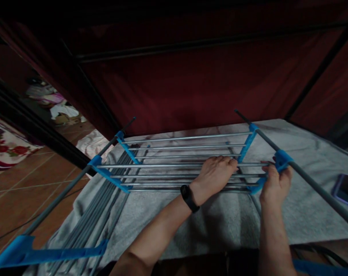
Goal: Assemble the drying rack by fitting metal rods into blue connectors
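Note:
A partly assembled rack of thin grey metal rods (168,165) and blue plastic brackets (105,174) stands in front of me. My left hand (218,174), with a black band on its wrist, is closed over the upper rods of the nearer tier, its fingertips hidden behind them. At that tier's right end, my right hand (276,184) grips the right blue bracket (283,160) where the top rod meets it. This bracket sits on a long grey side pole (314,186). Farther back, another tier of rods joins two more blue brackets (247,142).
Several loose grey tubes (87,214) lie on the grey blanket (312,214) at left. A lower-left blue bracket (61,253) juts toward me. A phone (346,189) rests at right. Behind the rack is a dark red panelled door (191,88); tiled floor (56,180) shows left.

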`<state>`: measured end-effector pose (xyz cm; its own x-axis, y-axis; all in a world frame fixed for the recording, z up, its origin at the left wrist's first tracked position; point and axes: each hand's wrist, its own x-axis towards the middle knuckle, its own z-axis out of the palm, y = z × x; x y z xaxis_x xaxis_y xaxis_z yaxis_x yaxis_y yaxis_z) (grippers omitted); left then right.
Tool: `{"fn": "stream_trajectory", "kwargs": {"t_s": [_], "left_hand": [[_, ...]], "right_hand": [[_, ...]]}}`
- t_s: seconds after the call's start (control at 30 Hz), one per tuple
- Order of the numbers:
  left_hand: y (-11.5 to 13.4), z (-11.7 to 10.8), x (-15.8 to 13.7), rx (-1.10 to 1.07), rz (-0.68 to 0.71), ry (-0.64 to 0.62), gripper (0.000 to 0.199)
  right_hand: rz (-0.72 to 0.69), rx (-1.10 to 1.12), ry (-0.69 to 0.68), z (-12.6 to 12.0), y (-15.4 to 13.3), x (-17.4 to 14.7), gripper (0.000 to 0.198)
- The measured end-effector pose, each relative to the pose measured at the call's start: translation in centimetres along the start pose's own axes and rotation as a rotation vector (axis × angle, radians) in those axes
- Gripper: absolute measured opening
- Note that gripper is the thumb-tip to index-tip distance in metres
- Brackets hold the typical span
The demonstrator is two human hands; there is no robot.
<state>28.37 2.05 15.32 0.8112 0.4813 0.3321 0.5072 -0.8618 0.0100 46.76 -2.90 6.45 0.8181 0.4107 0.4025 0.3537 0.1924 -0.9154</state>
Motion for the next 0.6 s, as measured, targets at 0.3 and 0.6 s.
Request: {"fn": "stream_trajectory", "kwargs": {"t_s": [0.3,0.6], "left_hand": [[0.4,-1.0,0.5,0.007,-0.056,-0.017,0.024],[-0.2,-1.6,0.7,0.088,-0.068,-0.079,0.038]], "right_hand": [[0.102,0.082,0.087,0.5,-0.5,0.3,0.038],[-0.055,0.097,-0.006,0.7,0.1,0.4,0.041]]}}
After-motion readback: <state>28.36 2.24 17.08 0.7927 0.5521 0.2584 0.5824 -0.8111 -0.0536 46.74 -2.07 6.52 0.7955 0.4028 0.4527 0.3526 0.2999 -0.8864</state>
